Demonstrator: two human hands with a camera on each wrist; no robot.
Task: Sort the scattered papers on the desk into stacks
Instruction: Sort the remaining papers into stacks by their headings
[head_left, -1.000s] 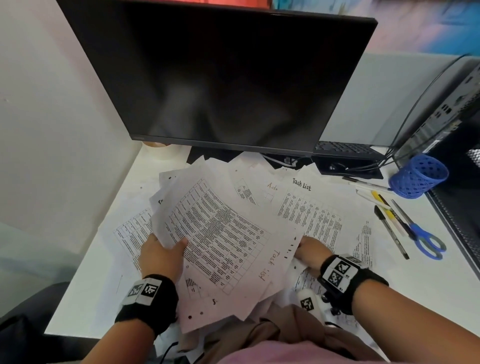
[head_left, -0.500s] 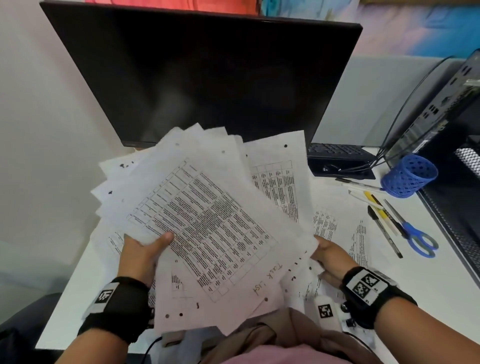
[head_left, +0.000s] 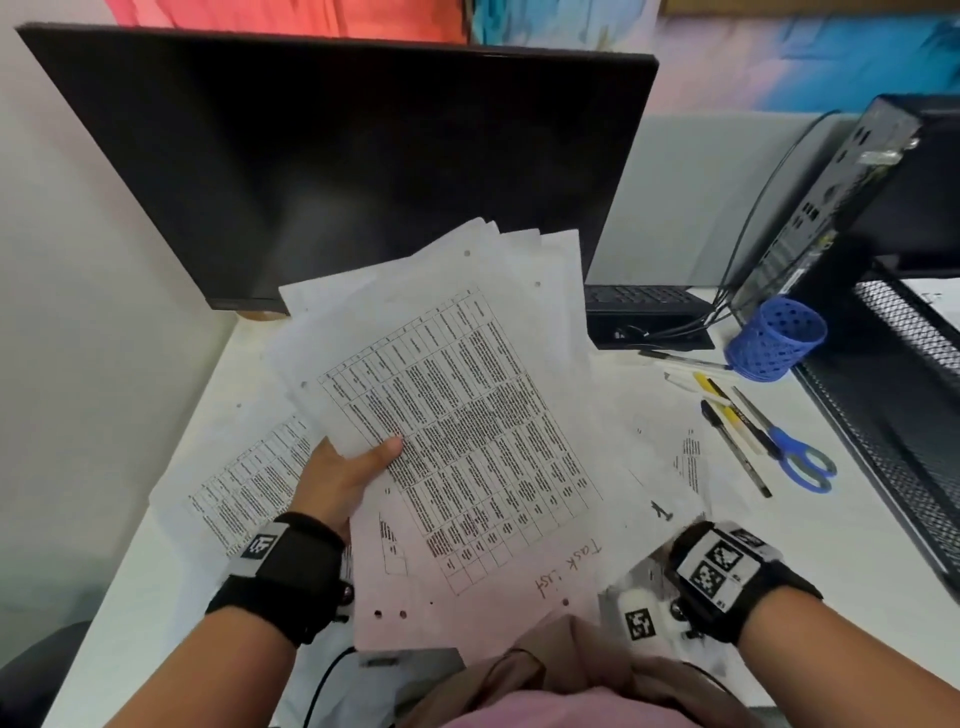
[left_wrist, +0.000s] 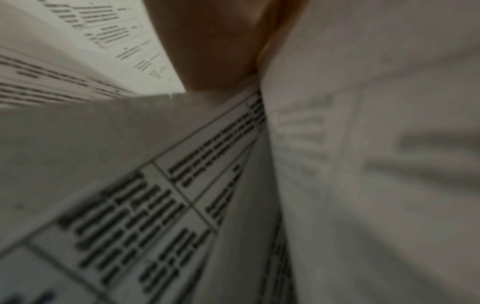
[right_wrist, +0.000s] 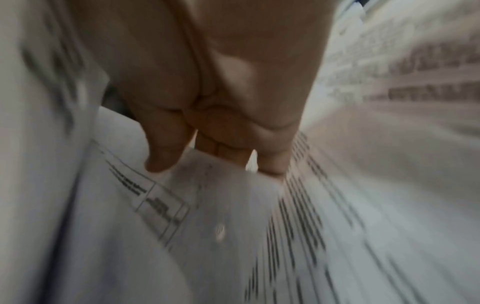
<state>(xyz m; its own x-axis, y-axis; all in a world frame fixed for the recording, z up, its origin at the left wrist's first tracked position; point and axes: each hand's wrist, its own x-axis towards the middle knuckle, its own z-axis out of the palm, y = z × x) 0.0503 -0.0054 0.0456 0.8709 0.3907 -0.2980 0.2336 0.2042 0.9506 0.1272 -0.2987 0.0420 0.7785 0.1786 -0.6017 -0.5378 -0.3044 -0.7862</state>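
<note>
White worktop (head_left: 852, 540) in front of a dark monitor (head_left: 363, 171) carries loose printed sheets (head_left: 244, 488), and above it a fanned bundle of papers (head_left: 467, 415) is held up: white hole-punched pages with dense tables, the top one hand-lettered "Task list". The left hand (head_left: 343, 478) grips the bundle's left edge, thumb clamped on top; the right hand (right_wrist: 221, 102) lies under its right side with fingers (right_wrist: 161, 152) loosely curled, and whether they grip cannot be told. Right of the papers lie pens (head_left: 732, 441), blue scissors (head_left: 800, 457) and a blue mesh cup (head_left: 774, 338).
</note>
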